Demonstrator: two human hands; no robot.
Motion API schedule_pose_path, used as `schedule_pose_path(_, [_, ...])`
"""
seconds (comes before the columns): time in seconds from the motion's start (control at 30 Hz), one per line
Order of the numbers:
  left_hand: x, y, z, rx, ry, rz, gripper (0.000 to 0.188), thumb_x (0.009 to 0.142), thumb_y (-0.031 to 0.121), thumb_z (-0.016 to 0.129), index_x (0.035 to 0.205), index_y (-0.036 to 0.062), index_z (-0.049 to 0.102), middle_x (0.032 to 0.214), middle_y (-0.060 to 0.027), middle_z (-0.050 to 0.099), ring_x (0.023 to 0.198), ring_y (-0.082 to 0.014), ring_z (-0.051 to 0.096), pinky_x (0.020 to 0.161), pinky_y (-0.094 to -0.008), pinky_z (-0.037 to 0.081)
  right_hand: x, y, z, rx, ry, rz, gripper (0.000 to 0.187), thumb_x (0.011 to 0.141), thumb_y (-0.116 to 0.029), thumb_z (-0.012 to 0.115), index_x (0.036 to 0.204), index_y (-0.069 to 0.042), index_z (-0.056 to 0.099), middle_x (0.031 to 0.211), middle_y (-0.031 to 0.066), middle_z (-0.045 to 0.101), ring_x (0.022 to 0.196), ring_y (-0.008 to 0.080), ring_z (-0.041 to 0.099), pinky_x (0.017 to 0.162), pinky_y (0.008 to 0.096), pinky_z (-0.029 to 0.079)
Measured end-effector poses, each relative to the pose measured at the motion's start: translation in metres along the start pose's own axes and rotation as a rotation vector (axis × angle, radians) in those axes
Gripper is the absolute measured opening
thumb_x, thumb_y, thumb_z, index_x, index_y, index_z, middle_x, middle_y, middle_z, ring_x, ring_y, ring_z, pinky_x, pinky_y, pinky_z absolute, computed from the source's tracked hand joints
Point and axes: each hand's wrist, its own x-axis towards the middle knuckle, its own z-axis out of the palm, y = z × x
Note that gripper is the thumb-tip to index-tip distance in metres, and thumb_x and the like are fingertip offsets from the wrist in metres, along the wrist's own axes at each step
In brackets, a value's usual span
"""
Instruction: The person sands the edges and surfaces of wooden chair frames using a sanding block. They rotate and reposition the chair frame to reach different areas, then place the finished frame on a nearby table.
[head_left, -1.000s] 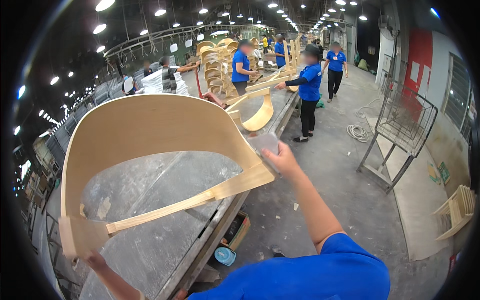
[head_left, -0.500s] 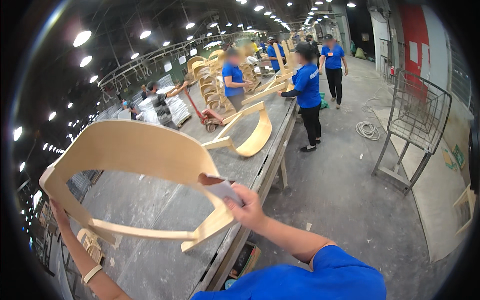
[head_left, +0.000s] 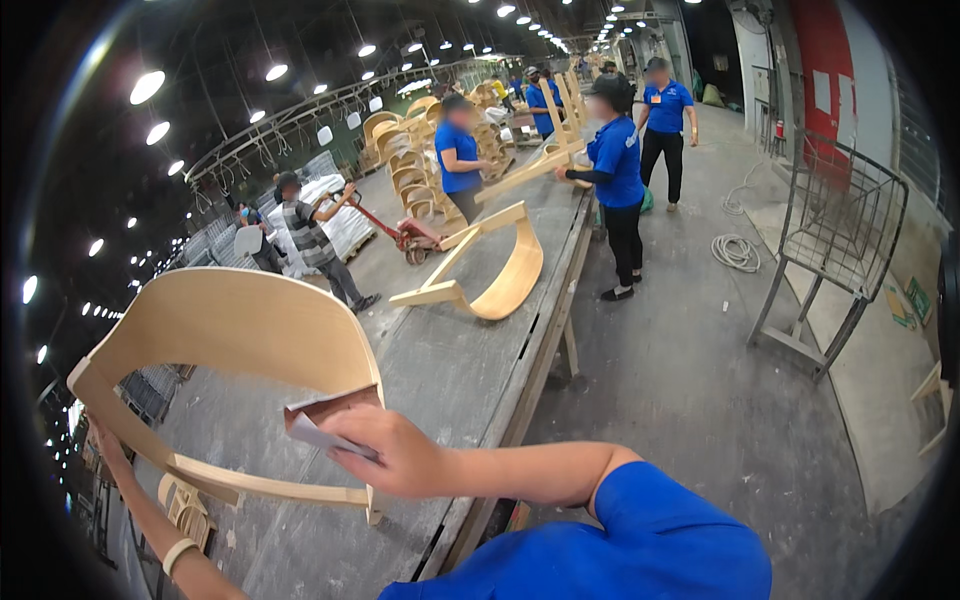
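A pale, curved bentwood chair frame point(head_left: 245, 315) stands tilted on the long grey table at the left. My left hand point(head_left: 108, 443) grips its left side from outside, its fingers partly hidden by the wood. A folded sheet of sandpaper point(head_left: 335, 400), brown on one face and light grey on the other, is pinched in my right hand point(head_left: 400, 455). That hand is at the frame's right side, and it covers part of the wood there. Whether the paper touches the frame I cannot tell.
Another curved chair frame point(head_left: 510, 275) lies farther along the table point(head_left: 440, 350). Beyond it, a co-worker in blue point(head_left: 615, 165) handles pale wooden parts. A red pallet jack point(head_left: 415, 240) is at the back left. To the right are a wire cart point(head_left: 835, 230) and coiled hose point(head_left: 735, 253).
My right hand and the sandpaper have moved left and a little down across the chair frame's right side. The frame appears slightly lower and turned. A person with the pallet jack has shifted.
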Motion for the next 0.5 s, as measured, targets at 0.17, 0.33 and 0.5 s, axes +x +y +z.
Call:
schedule_pose_path(0.17, [-0.163, 0.130, 0.052, -0.056, -0.415, 0.046, 0.075, 0.089, 0.040, 0.060, 0.147, 0.0024, 0.030, 0.150, -0.0180, 0.033, 0.140, -0.0294, 0.029, 0.113, -0.0401, 0.023, 0.034, -0.004, 0.021, -0.071, 0.024, 0.105, 0.014, 0.083, -0.006, 0.060, 0.095, 0.002, 0.062, 0.080, 0.0173, 0.063, 0.077, 0.0345, 0.060, 0.069, 0.0410, 0.045])
schedule_pose_path(0.33, [-0.361, 0.249, 0.097, -0.330, -0.800, 0.144, 0.090, 0.068, 0.035, 0.082, 0.136, -0.0070, 0.039, 0.138, -0.0224, 0.045, 0.129, -0.0322, 0.043, 0.104, -0.0409, 0.036, 0.047, 0.001, 0.065, -0.065, 0.013, -0.038, 0.026, 0.082, -0.005, 0.060, 0.107, 0.000, 0.063, 0.091, 0.0173, 0.066, 0.083, 0.0344, 0.063, 0.074, 0.0391, 0.048])
schedule_pose_path(0.5, [-0.347, 0.252, 0.093, -0.573, -0.532, 0.015, 0.055, 0.072, 0.013, 0.077, 0.119, -0.0049, 0.053, 0.112, -0.0143, 0.061, 0.100, -0.0238, 0.060, 0.086, -0.0352, 0.047, 0.076, -0.024, 0.103, 0.114, 0.090, -0.228, 0.035, 0.077, 0.004, 0.061, 0.112, 0.000, 0.062, 0.102, 0.0172, 0.065, 0.095, 0.0317, 0.064, 0.085, 0.0389, 0.049])
